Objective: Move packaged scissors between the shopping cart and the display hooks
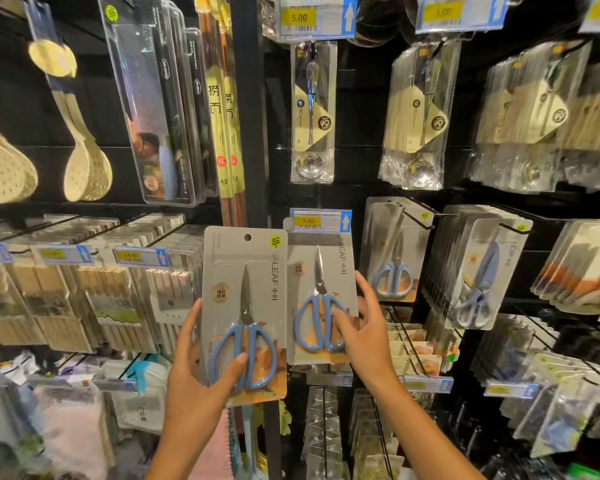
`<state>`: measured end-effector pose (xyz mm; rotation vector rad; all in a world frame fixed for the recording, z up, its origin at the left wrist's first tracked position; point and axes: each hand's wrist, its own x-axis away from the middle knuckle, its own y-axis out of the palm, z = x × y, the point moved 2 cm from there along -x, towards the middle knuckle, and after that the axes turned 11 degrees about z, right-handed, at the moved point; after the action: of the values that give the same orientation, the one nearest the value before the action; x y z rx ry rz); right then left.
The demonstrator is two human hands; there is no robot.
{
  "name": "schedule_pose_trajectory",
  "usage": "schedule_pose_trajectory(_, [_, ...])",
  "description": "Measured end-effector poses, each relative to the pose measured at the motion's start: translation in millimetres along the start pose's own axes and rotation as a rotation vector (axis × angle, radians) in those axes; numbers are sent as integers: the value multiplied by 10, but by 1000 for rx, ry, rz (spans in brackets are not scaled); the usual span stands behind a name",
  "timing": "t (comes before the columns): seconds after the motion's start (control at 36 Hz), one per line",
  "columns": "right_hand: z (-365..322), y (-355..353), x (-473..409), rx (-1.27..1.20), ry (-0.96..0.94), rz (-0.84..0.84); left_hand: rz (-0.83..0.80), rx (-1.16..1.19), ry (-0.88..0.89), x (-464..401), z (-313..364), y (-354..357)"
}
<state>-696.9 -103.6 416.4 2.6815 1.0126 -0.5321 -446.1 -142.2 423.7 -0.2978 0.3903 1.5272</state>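
Observation:
My left hand [201, 372] holds a grey carded pack of blue-handled scissors [245, 317] upright in front of the shelf, thumb across the handles and fingers behind the left edge. The pack's hang hole at the top is free of any hook. My right hand [364, 327] grips a second scissors pack [321, 299] that hangs under a price tag [321, 220], thumb on the blue handles and fingers round the right edge. More scissors packs [394, 251] hang on the hook to the right. The shopping cart is out of view.
A further row of larger scissors packs [478, 268] hangs at the right. Spoon packs [312, 112] hang above, chopstick packs [90, 299] fill hooks at the left, and slotted ladles [84, 168] hang upper left. A black upright post [248, 98] divides the shelf bays.

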Motion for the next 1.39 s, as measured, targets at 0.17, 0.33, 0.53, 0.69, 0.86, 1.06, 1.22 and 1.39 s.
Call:
schedule_pose_trajectory(0.17, [29, 27, 2, -50, 16, 26, 1, 7, 14, 20, 41, 22])
schedule_pose_trajectory(0.33, [54, 75, -26, -65, 40, 30, -3, 11, 6, -3, 19, 14])
schedule_pose_trajectory(0.53, [241, 168, -171, 43, 38, 43, -7, 6, 17, -46, -24, 1])
schedule_pose_trajectory(0.69, [337, 247, -366, 145, -25, 68, 4, -8, 15, -90, -36, 3])
schedule_pose_trajectory(0.86, [597, 317, -670, 331, -38, 70, 1, -4, 18, -148, -9, 48])
schedule_pose_trajectory(1.06, [869, 468, -1101, 594, -16, 8, -12, -28, 25, -236, 4, 67])
schedule_pose_trajectory(1.22, [977, 612, -1419, 703, 87, -62, -20, -38, 46, -291, -1, 76])
schedule_pose_trajectory(1.39, [1066, 561, -1628, 744, 76, -72, -35, -40, 59, -295, 35, 123])
